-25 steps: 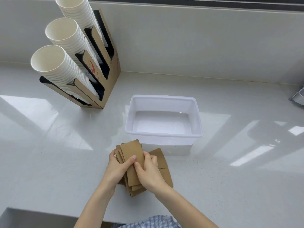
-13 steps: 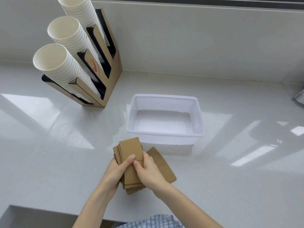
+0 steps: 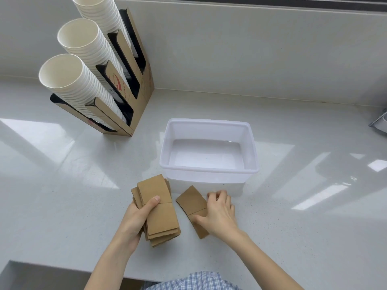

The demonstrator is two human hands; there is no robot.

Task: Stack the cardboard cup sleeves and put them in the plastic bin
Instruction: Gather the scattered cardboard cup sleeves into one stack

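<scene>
My left hand (image 3: pixel 136 218) grips a stack of flat brown cardboard cup sleeves (image 3: pixel 160 214), thumb on top, just above the white counter. One loose sleeve (image 3: pixel 191 203) lies flat on the counter to the stack's right. My right hand (image 3: pixel 218 214) rests on that sleeve's right edge, with the thumb on top and the fingers curled at its far side. The translucent white plastic bin (image 3: pixel 209 170) stands directly behind both, with nothing visible inside.
A cardboard cup dispenser (image 3: pixel 129 84) with three slanted stacks of white paper cups (image 3: pixel 73 80) stands at the back left. A wall runs behind the counter. A metal object (image 3: pixel 380 122) pokes in at the right edge. The counter's front edge is near my body.
My right hand has left the stack and moved right onto the loose sleeve. My left hand alone now holds the stack, shifted slightly left.
</scene>
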